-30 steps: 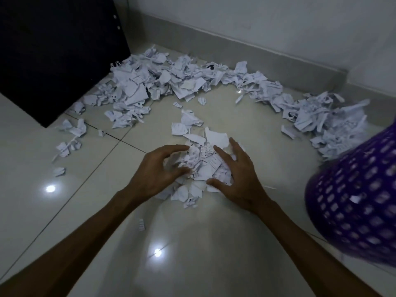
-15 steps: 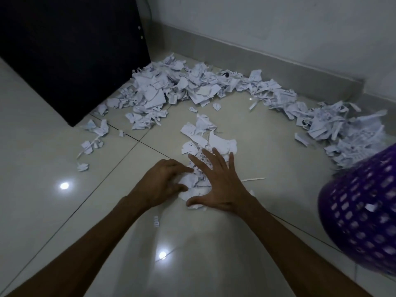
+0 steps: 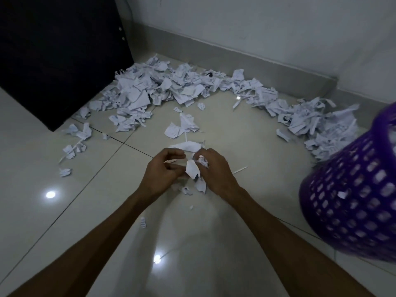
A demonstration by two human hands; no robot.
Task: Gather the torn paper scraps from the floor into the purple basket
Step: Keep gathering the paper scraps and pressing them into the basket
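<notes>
White torn paper scraps [image 3: 162, 91] lie in a long arc on the tiled floor, from the dark cabinet round to the purple basket [image 3: 351, 202] at the right edge. My left hand [image 3: 162, 170] and my right hand [image 3: 214, 170] are cupped together at the middle of the floor, fingers curled round a small bunch of scraps [image 3: 192, 169]. A few loose pieces [image 3: 200, 186] hang or lie just under my hands. More scraps [image 3: 182, 127] sit a little beyond them. The basket is tilted, with paper showing through its holes.
A dark cabinet [image 3: 60, 56] stands at the back left, against the scrap pile. A white wall and grey skirting [image 3: 246, 58] run behind the scraps. Small stray pieces [image 3: 75, 142] lie on the left tiles, and one tiny bit [image 3: 143, 222] lies near my left forearm.
My hands have gone from pressing flat on the scraps to curling together round a bunch and lifting it slightly. A few pieces are left below them on the floor.
</notes>
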